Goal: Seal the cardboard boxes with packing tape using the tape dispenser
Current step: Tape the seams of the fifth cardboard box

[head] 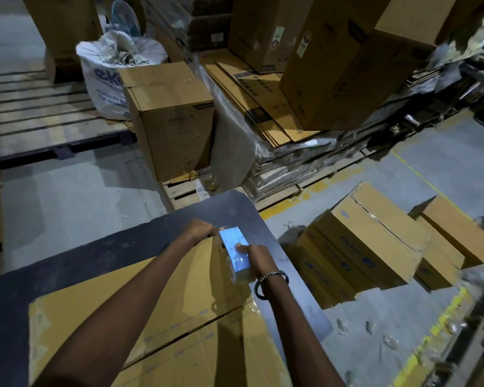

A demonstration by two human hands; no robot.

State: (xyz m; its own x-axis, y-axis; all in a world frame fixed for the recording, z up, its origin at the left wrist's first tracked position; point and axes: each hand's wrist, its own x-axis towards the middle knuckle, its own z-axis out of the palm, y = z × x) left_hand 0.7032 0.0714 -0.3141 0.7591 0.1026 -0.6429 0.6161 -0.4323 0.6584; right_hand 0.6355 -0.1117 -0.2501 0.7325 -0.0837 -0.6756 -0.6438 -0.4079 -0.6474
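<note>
A flat cardboard box (162,325) lies on a dark table (101,255) in front of me, its flaps meeting in a seam that runs away from me. My right hand (259,256) grips a pale blue tape dispenser (235,254) at the box's far edge, with one finger lying on top of it. My left hand (200,227) curls over that far edge just left of the dispenser's nose and seems to pinch the tape end there. Shiny tape shows on the box's right edge near my right forearm.
Sealed boxes (369,244) lie on the floor to the right of the table. Ahead stand an upright box (173,118), a white sack (109,76), a wrapped stack of flat cardboard (263,113) with tall boxes on it, and a wooden pallet (39,115) at left.
</note>
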